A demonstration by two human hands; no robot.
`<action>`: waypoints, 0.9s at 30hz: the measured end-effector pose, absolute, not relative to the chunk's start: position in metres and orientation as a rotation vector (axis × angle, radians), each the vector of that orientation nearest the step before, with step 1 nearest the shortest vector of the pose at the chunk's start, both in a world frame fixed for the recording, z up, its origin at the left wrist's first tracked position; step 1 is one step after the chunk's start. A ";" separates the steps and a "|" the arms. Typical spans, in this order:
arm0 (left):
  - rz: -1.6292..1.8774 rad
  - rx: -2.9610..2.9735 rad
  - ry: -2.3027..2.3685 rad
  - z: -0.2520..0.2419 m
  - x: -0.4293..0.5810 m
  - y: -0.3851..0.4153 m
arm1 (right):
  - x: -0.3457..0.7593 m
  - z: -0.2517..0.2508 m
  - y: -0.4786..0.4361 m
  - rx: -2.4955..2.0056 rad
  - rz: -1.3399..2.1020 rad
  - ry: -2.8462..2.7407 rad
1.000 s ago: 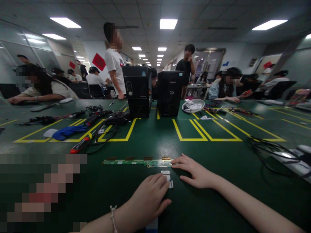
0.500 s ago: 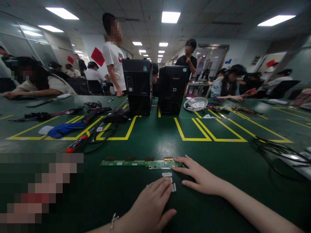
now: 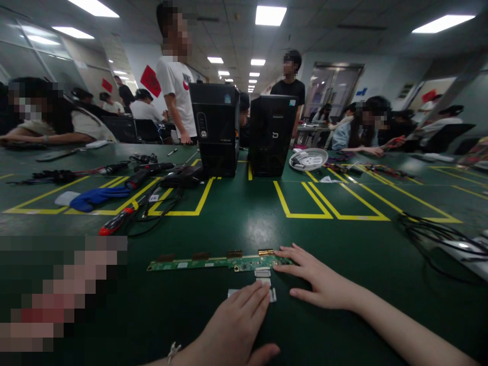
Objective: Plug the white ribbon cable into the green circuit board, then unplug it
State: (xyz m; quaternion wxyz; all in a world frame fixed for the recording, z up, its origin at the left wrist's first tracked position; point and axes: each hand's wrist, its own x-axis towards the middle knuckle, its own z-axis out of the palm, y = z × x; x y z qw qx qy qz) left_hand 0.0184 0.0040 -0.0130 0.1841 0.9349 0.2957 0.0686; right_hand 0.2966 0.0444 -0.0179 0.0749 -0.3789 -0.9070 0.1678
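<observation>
A long, narrow green circuit board [image 3: 217, 264] with brown-gold tabs along its far edge lies flat on the green table before me. My right hand [image 3: 324, 279] rests with spread fingers on the board's right end, its fingertips covering that end. Close to the board's near edge is a small white connector [image 3: 262, 273], part of a whitish flat cable-like piece [image 3: 264, 281]. Fingers stretched and together, my left hand [image 3: 238, 317] lies palm down over this piece and hides most of it. Whether the connector is seated in the board I cannot tell.
Two black computer towers [image 3: 215, 129] stand at the middle back. A red-black screwdriver [image 3: 116, 221], blue glove [image 3: 97, 198] and cables lie left. A white basket [image 3: 308, 159] sits behind, right; black cables [image 3: 430, 239] lie at right. Other people sit and stand around the table.
The board's left end has swung slightly left and nearer to me. The white connector now sits closer to the board's edge. Both hands keep nearly the same pose; the view has shifted a little.
</observation>
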 end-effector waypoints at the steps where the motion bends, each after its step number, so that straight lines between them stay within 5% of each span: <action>1: 0.197 2.637 0.820 -0.013 0.018 0.004 | 0.296 -0.017 0.044 -1.129 0.504 -2.717; 27: 0.048 2.563 0.999 -0.009 0.026 0.001 | 0.294 -0.019 0.039 -1.162 0.514 -2.726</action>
